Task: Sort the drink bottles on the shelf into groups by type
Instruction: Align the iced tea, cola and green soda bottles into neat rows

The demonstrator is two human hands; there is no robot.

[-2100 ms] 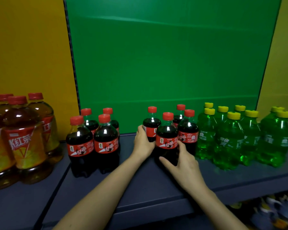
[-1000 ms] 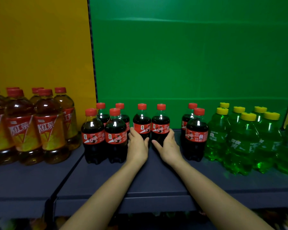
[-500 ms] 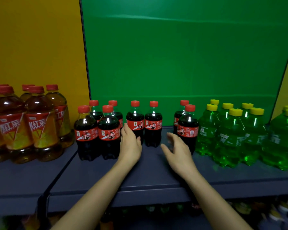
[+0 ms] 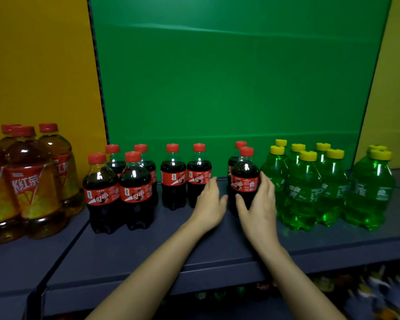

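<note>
On the shelf (image 4: 148,250), between a cola pair (image 4: 173,179) and green bottles (image 4: 305,188), the right hand (image 4: 260,209) curls thumb and fingers round the front cola bottle (image 4: 244,176) at its label. The left hand (image 4: 211,204) hangs relaxed alongside, perhaps brushing the pair. Full and smooth, the bottle likely feels weighty, stiff and slippery; a label-height grip suits it.

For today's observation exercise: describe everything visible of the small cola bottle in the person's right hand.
The small clear plastic cola bottle stands upright on the dark blue shelf, dark liquid up to its shoulder, with a red cap and red printed label. The right hand curls round its right side, thumb across its lower front. A matching bottle stands just behind; green yellow-capped bottles stand beside it.
</note>
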